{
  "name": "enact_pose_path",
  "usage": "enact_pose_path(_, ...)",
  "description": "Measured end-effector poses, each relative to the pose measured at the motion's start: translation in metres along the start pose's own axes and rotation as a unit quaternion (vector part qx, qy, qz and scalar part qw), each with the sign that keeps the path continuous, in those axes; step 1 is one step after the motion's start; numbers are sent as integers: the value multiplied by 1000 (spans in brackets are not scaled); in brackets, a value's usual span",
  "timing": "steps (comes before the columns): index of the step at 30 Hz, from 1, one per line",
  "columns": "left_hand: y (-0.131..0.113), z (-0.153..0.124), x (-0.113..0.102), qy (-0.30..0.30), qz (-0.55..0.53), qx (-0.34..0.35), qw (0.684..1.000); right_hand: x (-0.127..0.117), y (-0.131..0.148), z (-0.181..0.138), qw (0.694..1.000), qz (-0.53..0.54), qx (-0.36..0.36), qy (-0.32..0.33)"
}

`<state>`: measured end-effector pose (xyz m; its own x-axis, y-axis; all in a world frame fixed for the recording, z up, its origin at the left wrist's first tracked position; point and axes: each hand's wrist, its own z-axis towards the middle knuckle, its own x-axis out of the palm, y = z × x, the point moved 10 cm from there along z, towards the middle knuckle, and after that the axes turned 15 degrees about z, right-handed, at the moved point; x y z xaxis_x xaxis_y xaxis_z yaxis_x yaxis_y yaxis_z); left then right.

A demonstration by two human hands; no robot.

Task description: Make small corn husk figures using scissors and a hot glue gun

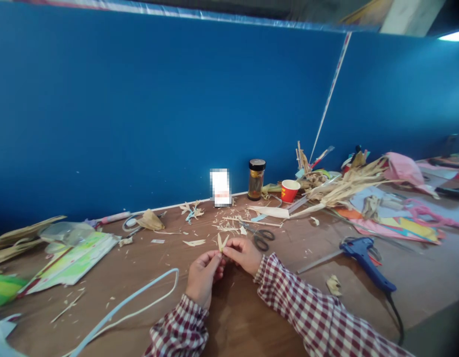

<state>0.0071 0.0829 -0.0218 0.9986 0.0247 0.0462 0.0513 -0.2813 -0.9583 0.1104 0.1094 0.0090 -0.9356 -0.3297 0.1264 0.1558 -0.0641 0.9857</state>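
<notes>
Both my hands meet over the brown table (251,317), pinching a small pale strip of dried husk (222,242) that sticks up between the fingertips. My left hand (203,276) is closed on its lower end. My right hand (244,254) is closed on it from the right. Both sleeves are red-and-white check. Black-handled scissors (262,238) lie just beyond my right hand. Husk scraps (194,243) are scattered in front of the hands.
A blue glue gun (365,258) lies at right with its cord. A red paper cup (289,190), a dark-lidded jar (256,179) and a heap of dried husks (344,186) stand by the blue wall. White cord (132,302) and green packets (71,260) lie at left.
</notes>
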Motion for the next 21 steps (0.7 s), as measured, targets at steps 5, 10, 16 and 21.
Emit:
enact_pose_path(5,0,1,-1,-7,6,-5,1000,-4,0,2,1000,-15,-9,-19)
enact_pose_path(10,-2,-1,-1,-17,19,0,1000,-4,1,2,1000,-5,-13,-19)
enact_pose_path(16,-5,0,-1,-18,42,29,999,-2,5,1,1000,-7,-13,-20)
enact_pose_path(21,-4,0,-2,-18,44,31,998,-3,0,1,1000,21,1,-20)
